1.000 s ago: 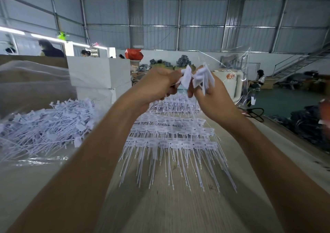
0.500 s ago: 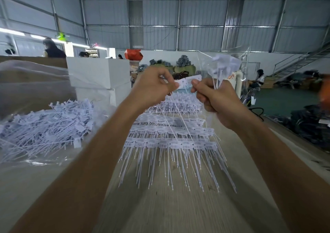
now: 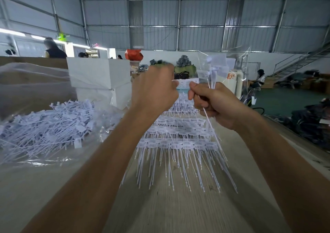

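Bare table lies nearest; tag rows and bagged pile crowd beyond.

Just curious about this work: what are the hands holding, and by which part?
The right hand grips a bunch of white tag ties by their stems, labels up. The left hand pinches one label by its end.

Lettering on pinched tag illegible

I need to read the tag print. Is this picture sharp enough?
Head view: no, the tag pinched between the left hand and right hand is soft, its print unreadable; the near table smears with blur; the wide lens stretches the picture's edges.
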The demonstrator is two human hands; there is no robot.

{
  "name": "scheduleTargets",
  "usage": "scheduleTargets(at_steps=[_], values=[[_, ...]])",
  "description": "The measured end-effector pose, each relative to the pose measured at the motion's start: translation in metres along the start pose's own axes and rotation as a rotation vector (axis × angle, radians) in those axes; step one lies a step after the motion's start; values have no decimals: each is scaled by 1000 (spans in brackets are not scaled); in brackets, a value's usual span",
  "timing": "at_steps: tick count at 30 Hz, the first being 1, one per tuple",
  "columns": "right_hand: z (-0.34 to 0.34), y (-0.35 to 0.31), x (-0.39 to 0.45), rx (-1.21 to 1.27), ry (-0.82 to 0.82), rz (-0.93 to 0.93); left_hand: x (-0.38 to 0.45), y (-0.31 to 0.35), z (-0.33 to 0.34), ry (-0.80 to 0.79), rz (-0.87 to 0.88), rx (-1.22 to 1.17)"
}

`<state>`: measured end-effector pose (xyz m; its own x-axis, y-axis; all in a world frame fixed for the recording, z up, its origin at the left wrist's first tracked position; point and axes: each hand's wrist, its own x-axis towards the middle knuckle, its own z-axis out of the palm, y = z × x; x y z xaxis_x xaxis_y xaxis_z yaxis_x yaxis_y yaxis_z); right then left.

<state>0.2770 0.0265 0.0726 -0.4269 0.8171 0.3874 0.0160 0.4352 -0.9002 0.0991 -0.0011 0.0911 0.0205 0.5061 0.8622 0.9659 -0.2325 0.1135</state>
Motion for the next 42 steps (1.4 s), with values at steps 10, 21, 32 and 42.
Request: scheduleTargets(at_steps=[10, 21, 32, 42], values=[[26, -16, -7, -624, -137, -156, 2, -24, 7, -92, -38, 2], [11, -4, 4, -337, 369, -179, 4, -28, 2, -464, -136, -733], [7, 3, 1, -25, 152, -99, 7, -20, -1, -370, -85, -700], [7, -1, 0, 58, 169, -125, 8, -18, 1, -376, -208, -769]])
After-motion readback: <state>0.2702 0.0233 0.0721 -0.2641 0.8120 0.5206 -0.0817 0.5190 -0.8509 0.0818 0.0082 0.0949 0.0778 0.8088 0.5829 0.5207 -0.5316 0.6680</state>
